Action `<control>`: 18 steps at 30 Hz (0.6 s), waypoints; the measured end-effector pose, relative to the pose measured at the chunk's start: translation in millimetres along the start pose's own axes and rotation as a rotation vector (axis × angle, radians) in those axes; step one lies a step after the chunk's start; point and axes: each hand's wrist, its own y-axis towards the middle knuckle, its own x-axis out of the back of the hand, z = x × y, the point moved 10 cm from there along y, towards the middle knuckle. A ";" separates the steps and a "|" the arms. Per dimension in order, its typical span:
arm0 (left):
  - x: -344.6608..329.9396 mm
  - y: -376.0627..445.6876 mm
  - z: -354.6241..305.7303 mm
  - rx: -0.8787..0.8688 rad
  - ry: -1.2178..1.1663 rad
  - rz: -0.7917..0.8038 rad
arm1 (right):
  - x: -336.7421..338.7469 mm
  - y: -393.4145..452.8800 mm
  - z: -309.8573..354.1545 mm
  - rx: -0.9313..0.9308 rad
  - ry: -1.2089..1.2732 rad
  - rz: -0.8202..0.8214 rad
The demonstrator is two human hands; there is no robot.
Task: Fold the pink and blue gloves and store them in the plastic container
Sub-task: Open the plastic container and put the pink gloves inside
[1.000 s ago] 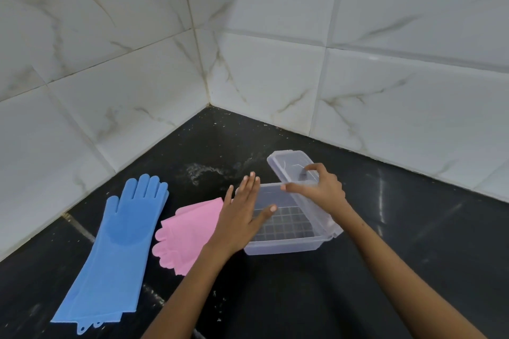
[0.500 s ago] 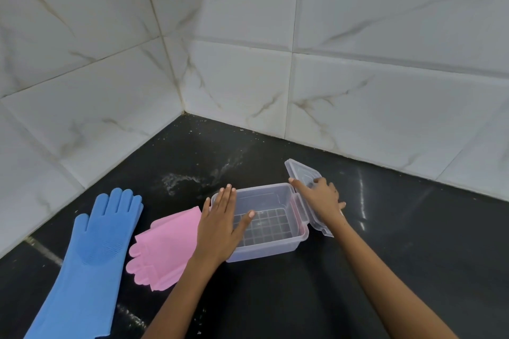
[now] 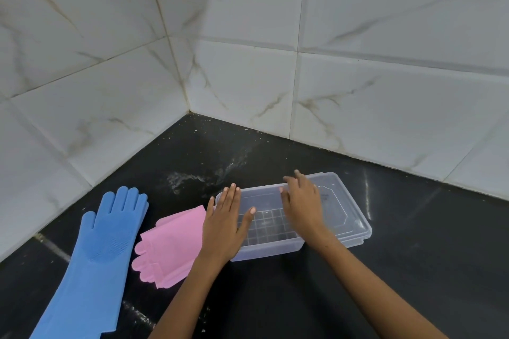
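We see the clear plastic container [image 3: 268, 249] on the black bench [image 3: 413, 270]: our left hand [image 3: 223, 226] flat on its left end, right hand [image 3: 303, 203] over its lid [image 3: 344, 209], pink gloves [image 3: 170, 242] and blue gloves [image 3: 102, 250] left of it.

bare counter [image 3: 275, 297] between the forearms, container [image 3: 271, 249] under both hands, lid [image 3: 344, 209] right, gloves [image 3: 168, 245] left, walls [image 3: 248, 77] beyond
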 end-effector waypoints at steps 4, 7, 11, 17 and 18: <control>1.0 0.5 -2.6 0.009 -0.007 -0.007 | -25.4 -15.8 13.8 0.137 -0.138 0.080; 0.5 0.7 -5.1 0.017 -0.013 -0.004 | -28.8 -11.5 8.1 0.141 -0.141 0.106; 1.2 0.7 -7.1 0.019 -0.036 -0.023 | -32.5 -9.5 6.7 0.172 -0.165 0.126; -3.3 4.6 -10.8 0.045 -0.052 -0.035 | -27.9 -1.8 1.5 0.177 -0.135 0.142; -1.8 4.8 -11.5 0.047 -0.069 -0.038 | -26.1 -1.0 2.2 0.174 -0.137 0.148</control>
